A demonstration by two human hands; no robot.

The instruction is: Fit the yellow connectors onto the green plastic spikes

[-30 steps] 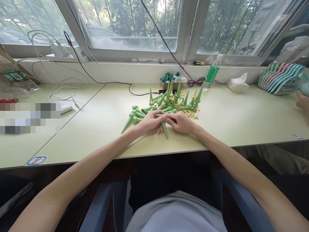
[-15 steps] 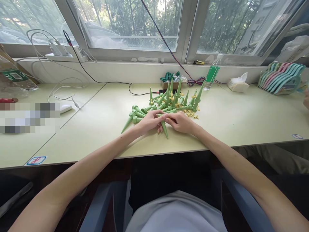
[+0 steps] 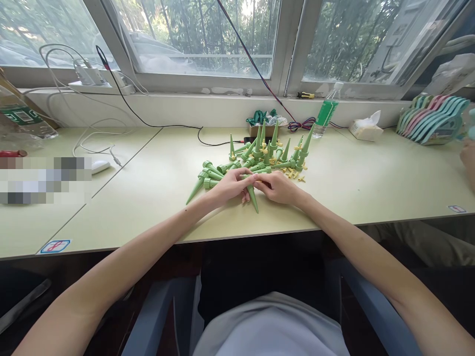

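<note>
My left hand (image 3: 236, 185) is closed around a green plastic watering spike (image 3: 253, 199), whose pointed end slants down toward the table's front edge. My right hand (image 3: 276, 188) meets it at the spike's upper part, fingertips pinched together. What the right fingers hold is mostly hidden; a bit of yellow shows there. Just beyond the hands lies a heap of similar green spikes (image 3: 256, 153), some upright and some on their sides. Small yellow valve pieces (image 3: 293, 174) are scattered by the heap's right side.
Behind the heap sits a small box of crumpled green and clear wrapping (image 3: 265, 118). A water bottle (image 3: 326, 112), a tissue pack (image 3: 366, 127) and a rack of pastel plastic pieces (image 3: 432, 121) stand along the back. Another person's hand (image 3: 468, 160) shows at the right edge. Cables (image 3: 100, 133) cross the left side.
My hands and the spike stay nearly in place. At the right edge, the other person's hand has come further into view, with a light-blue item above it.
</note>
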